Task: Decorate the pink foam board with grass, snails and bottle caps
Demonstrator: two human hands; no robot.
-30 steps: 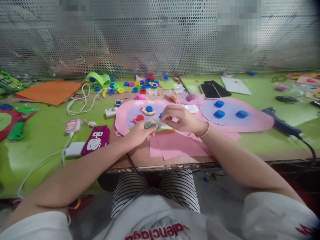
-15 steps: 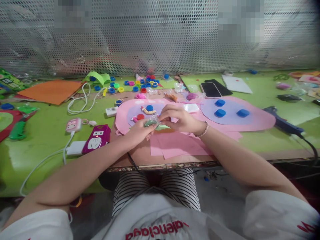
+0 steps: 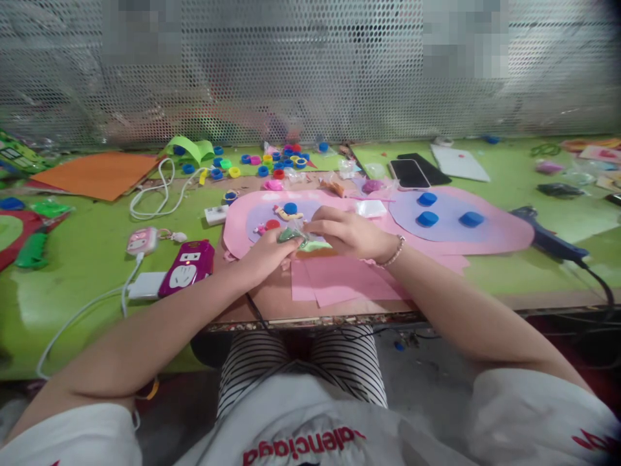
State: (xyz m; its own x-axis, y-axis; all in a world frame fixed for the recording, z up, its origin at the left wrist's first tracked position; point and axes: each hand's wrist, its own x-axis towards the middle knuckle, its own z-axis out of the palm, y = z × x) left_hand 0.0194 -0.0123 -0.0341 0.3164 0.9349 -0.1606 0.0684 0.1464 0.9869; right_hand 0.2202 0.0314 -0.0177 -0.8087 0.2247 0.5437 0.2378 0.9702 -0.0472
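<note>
Pinching a green packet [image 3: 287,235] in the left hand [image 3: 264,255], over the near edge of pink card [image 3: 237,223]. With fingers of the right hand [image 3: 347,233] curled by the packet's clear end; cannot tell whether gripping. Best to hold steady, handling gently.

The bag [image 3: 294,234] has caps [image 3: 278,174] behind it, the plug box [image 3: 187,268] left, the glue gun [image 3: 553,235] right.
</note>
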